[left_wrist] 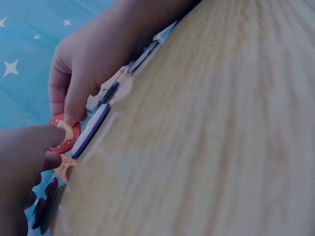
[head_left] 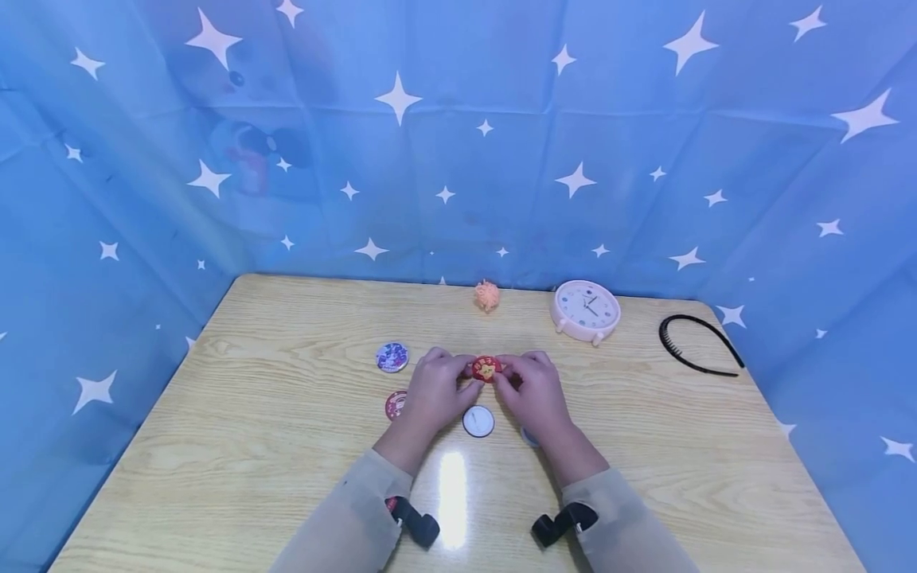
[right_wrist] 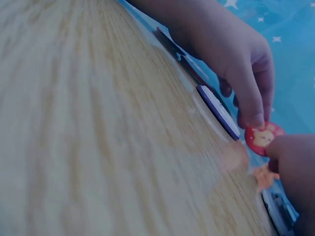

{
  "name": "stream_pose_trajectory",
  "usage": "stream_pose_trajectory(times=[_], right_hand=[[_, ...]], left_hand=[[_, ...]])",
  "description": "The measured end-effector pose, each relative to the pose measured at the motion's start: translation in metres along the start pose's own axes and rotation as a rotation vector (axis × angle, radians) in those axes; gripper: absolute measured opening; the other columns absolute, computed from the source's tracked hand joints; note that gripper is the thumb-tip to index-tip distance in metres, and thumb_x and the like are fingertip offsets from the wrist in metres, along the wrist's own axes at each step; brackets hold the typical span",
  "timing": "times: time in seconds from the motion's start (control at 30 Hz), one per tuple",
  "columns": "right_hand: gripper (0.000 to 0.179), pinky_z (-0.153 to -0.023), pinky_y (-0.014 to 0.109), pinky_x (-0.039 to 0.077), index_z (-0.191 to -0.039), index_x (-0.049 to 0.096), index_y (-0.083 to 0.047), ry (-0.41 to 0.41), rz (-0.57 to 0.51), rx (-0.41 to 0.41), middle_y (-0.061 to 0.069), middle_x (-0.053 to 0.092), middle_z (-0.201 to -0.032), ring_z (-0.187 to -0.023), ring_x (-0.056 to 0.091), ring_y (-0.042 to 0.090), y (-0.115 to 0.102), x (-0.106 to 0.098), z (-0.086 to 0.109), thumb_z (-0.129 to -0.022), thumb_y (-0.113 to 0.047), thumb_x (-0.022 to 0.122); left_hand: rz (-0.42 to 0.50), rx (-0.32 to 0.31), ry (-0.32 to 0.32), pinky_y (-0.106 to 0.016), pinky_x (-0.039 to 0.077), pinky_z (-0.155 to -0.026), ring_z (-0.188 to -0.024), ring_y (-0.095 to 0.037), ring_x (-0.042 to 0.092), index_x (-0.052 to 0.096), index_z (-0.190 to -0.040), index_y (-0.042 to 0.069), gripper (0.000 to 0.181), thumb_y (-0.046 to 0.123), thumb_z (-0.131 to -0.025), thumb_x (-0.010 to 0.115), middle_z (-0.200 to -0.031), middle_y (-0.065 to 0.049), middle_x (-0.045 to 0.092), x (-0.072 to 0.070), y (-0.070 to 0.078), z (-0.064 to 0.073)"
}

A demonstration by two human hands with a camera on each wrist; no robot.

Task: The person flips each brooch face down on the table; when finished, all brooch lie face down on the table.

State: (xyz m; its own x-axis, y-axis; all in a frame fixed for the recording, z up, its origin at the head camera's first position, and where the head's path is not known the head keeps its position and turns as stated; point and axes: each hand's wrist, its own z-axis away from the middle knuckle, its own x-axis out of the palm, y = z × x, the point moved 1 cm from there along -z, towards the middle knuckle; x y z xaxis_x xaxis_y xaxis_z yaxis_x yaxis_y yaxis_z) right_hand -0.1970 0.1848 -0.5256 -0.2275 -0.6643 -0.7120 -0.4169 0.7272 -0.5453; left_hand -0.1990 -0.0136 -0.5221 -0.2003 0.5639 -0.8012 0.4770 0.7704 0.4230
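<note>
A round red badge (head_left: 486, 368) with a yellow figure stands between both hands. My left hand (head_left: 438, 390) pinches its left edge with thumb and fingers, and my right hand (head_left: 536, 391) pinches the right edge. Both wrist views show the red badge (left_wrist: 65, 133) held tilted, its printed face toward the cameras. Just below the hands lies a white badge (head_left: 478, 421), pin side up. Left of the left hand is a blue and purple badge (head_left: 392, 357). A dark red badge (head_left: 395, 404) is partly covered by that hand, and a bluish one (head_left: 529, 437) by the right wrist.
At the back of the wooden table (head_left: 272, 446) sit a small peach-coloured ornament (head_left: 487, 295) and a pink round clock (head_left: 586, 310). A black headband (head_left: 698, 344) lies toward the right edge. A blue star-patterned curtain (head_left: 444, 143) hangs behind the table.
</note>
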Motion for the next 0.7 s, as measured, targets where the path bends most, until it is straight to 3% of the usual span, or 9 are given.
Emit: stream_pose_trajectory(times=[0.3,0.5,0.7], right_hand=[[0.011,-0.080,0.038,0.052,-0.100,0.083,-0.013,0.046,-0.008,-0.021,-0.005,0.073,-0.082,-0.096,0.059,0.020,0.0007,-0.0001,0.0005,-0.090,-0.012,0.087],[0.011,-0.080,0.041,0.051,-0.098,0.085,-0.012,0.100,-0.028,-0.059,-0.004,0.074,-0.079,-0.093,0.062,0.024,0.0003,-0.0008,0.0005,-0.088,-0.009,0.089],[0.012,-0.087,0.046,0.047,-0.101,0.085,-0.013,0.087,-0.030,-0.041,-0.004,0.075,-0.081,-0.094,0.062,0.023,0.0022,0.0011,0.0017,-0.089,-0.013,0.088]], left_hand=[[0.077,-0.006,0.049,-0.039,0.054,-0.086,-0.093,-0.020,0.065,0.081,-0.114,0.011,0.028,0.029,-0.093,0.084,-0.093,0.001,0.079,-0.0006,0.0017,0.0000],[0.102,-0.048,0.065,-0.037,0.054,-0.085,-0.092,-0.018,0.065,0.082,-0.109,0.014,0.018,0.028,-0.098,0.080,-0.093,0.004,0.079,-0.0016,0.0031,-0.0002],[0.082,-0.088,0.062,-0.040,0.052,-0.088,-0.094,-0.017,0.066,0.082,-0.108,0.016,0.020,0.033,-0.097,0.080,-0.094,0.006,0.079,0.0009,0.0025,0.0001]])
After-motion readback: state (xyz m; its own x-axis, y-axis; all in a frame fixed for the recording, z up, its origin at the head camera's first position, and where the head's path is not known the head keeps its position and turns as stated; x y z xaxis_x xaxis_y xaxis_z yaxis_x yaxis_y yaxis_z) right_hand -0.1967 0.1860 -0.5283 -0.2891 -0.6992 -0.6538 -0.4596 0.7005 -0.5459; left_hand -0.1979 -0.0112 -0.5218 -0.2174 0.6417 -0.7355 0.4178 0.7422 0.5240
